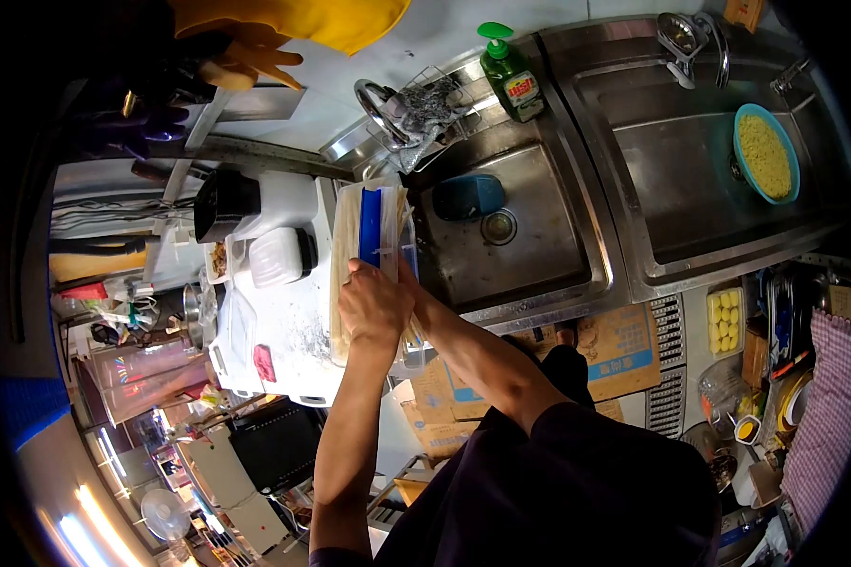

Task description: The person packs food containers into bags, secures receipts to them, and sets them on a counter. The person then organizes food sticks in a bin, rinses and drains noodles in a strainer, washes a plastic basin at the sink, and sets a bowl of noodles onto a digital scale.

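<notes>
My left hand (373,302) is closed on a long clear plastic container (348,231) with a blue strip (370,227) along it. The container stands at the edge of a white counter, beside the sink. My right hand (408,286) is against the container's right side, partly behind my left hand, and its fingers are mostly hidden. Whatever is inside the container cannot be made out. Left of it on the counter are a white tub (276,257) and a small red cloth-like piece (264,363).
The near steel sink (529,255) holds a blue tub (468,197). A green dish soap bottle (512,80) stands behind it. In the far sink (671,189) sits a turquoise bowl (740,151) of yellow bits. Flattened cardboard (624,350) covers the floor.
</notes>
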The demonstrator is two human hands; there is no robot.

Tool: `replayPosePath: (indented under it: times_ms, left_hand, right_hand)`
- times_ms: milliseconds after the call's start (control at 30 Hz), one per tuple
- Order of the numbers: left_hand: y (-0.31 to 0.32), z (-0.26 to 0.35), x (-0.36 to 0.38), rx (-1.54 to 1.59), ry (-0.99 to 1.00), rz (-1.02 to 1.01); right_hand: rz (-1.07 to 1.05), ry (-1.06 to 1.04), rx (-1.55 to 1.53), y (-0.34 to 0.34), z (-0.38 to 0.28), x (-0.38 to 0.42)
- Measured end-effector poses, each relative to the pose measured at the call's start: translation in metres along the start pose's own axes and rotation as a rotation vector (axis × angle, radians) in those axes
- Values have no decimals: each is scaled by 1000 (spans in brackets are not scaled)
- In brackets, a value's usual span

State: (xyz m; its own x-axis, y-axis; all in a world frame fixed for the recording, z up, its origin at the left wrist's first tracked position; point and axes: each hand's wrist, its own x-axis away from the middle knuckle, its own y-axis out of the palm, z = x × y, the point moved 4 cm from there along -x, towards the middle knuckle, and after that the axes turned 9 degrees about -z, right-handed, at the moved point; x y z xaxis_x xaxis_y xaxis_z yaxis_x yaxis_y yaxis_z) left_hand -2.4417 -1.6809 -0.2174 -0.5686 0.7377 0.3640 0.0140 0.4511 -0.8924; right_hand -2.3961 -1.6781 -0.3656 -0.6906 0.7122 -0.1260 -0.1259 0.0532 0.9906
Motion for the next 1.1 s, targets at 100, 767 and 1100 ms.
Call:
replayPosePath:
  times_ms: [100,767,1100]
  left_hand:
    - [0,-1,1,1,13,25]
    - [0,-9,9,92,-64,-46]
    - [10,-22,11,124,-75,-58]
  right_hand:
    - [-2,10,-4,0,2,0]
    - [-15,109,-70,-18,11,-3]
    - [-6,192,-99,-32,19,-1]
